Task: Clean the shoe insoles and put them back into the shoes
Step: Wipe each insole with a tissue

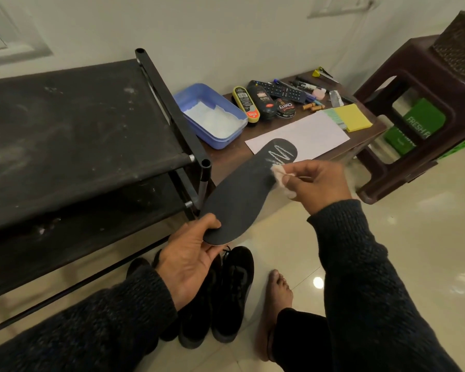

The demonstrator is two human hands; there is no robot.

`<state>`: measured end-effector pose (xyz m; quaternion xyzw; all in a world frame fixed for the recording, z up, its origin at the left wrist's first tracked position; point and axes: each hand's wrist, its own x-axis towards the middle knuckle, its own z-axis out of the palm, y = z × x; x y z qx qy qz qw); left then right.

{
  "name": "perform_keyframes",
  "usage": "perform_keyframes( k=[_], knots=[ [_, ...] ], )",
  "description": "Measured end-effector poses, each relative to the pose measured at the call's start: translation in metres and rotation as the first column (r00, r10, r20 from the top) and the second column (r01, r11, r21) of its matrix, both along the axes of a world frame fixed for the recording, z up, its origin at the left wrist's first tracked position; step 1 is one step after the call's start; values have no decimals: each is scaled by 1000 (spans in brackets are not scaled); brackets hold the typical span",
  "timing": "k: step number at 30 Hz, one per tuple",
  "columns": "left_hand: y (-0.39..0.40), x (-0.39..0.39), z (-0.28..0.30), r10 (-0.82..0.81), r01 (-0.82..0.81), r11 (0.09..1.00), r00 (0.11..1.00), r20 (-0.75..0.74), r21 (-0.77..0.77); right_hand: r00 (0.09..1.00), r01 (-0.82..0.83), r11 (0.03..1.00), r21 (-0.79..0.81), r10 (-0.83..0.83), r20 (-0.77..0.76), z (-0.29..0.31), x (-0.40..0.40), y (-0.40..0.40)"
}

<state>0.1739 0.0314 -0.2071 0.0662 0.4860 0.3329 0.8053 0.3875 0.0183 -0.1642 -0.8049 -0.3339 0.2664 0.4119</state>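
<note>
On the left side of the room stands a black shoe rack [73, 124] with dusty fabric shelves. In front of it, the left hand [191, 261] holds a dark insole [242, 194] by its wider end, the thumb pressed on top and the fingers curled under the edge. The insole is lifted in the air and points up to the right, above the floor. Under this hand, a pair of black shoes [226, 296] stands on the pale tiles, side by side. Behind, on a low brown table [371, 130], there is a blue tub [212, 114] with white paper in it, then shoe polish containers [263, 103], a remote control [279, 89], a white sheet [304, 135] and yellow sticky notes [353, 116]. The right hand [320, 183] pinches a small white wipe [282, 173] between thumb and fingers and touches it to the insole near the white logo. Further right stands a brown plastic stool [419, 103].
</note>
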Motion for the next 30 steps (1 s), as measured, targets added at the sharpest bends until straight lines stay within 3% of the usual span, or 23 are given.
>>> perform_keyframes(
  k=[3,8,11,17,20,21,22,24,25,26,27,30],
  knots=[
    [-4,3,-1,9,-8,1000,1000,23,-28,993,-120,991,-56,119,-10,-9,-16,11],
    [-9,-3,-5,-26,24,998,999,-41,-57,949,-226,947,-229,267,166,-43,-40,27],
    [-15,-7,-6,-127,110,986,983,-131,-128,904,-268,921,-283,342,258,-54,-50,33],
    [-27,-5,-12,-445,411,895,847,-292,-173,851,-301,882,-362,420,316,-61,-50,38],
    [-23,-2,-15,-441,487,874,786,-434,-6,810,-331,853,-404,476,342,-60,-50,38],
    [-23,-1,-17,-394,541,834,721,-570,108,797,-337,845,-416,491,353,-60,-49,38],
    [-21,-1,-20,-294,648,727,591,-751,226,785,-342,840,-422,502,363,-60,-49,38],
    [-17,0,-21,82,903,330,263,-961,275,763,-355,836,-419,518,387,-62,-49,39],
    [-13,2,-22,221,964,156,179,-959,216,754,-359,834,-419,523,396,-64,-49,39],
    [-9,6,-24,271,987,42,139,-952,156,748,-357,833,-423,526,404,-65,-49,40],
    [-6,11,-25,262,993,-12,115,-958,116,746,-346,832,-434,525,411,-66,-49,40],
    [0,28,-27,229,999,-9,41,-973,40,757,-310,853,-420,489,434,-68,-52,38]
  ],
)
